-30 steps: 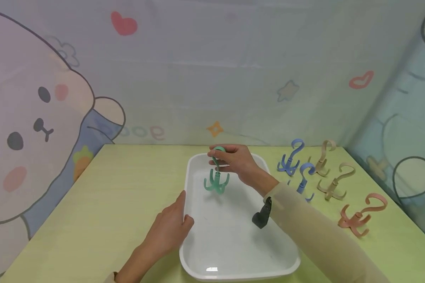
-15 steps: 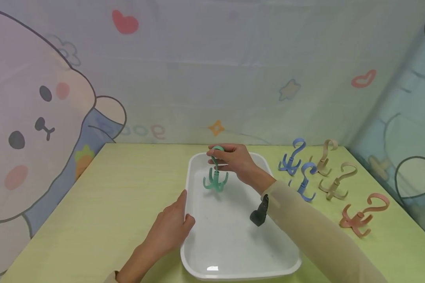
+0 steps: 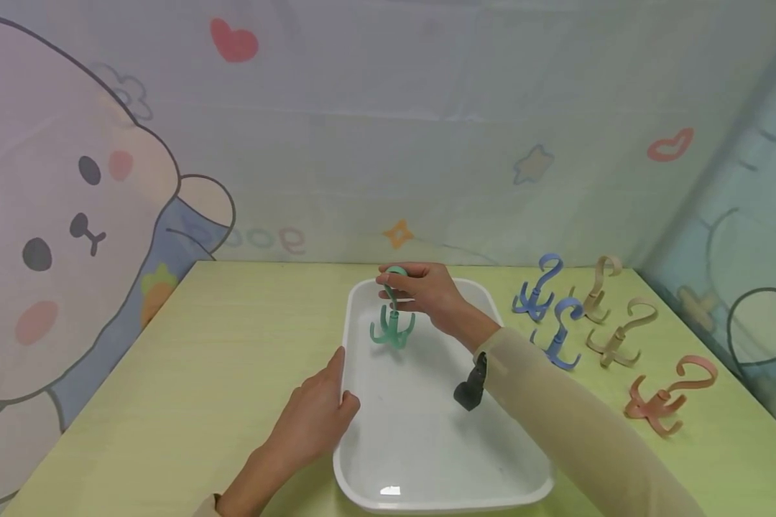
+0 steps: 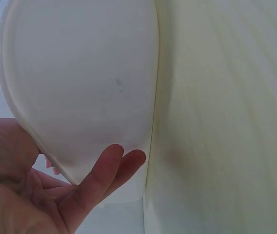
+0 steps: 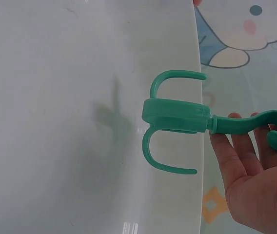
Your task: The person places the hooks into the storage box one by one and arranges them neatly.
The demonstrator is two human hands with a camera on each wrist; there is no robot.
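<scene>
Over the far half of a white tray [image 3: 420,438], my right hand [image 3: 432,293] pinches a green plastic rotating hook [image 3: 393,332] by its curled top. The hook hangs upright, prongs lowest. In the right wrist view the green hook [image 5: 177,115] shows apart from its shadow on the tray floor; thumb and fingers are around its curl. My left hand [image 3: 313,413] holds the tray's left side, thumb over the rim. The left wrist view shows fingers [image 4: 97,178] lying along the outer wall of the tray [image 4: 80,83].
Right of the tray lie two blue hooks [image 3: 535,301], two beige hooks [image 3: 616,343] and a pink hook [image 3: 656,408], all on the light yellow-green table [image 3: 246,323]. A printed cloth [image 3: 362,129] rises behind the table. A black wrist camera [image 3: 470,391] sits under the right cuff.
The green hook and right hand stay almost where they were over the tray. The whole head view has shifted slightly, with the scene sliding a little to the right.
</scene>
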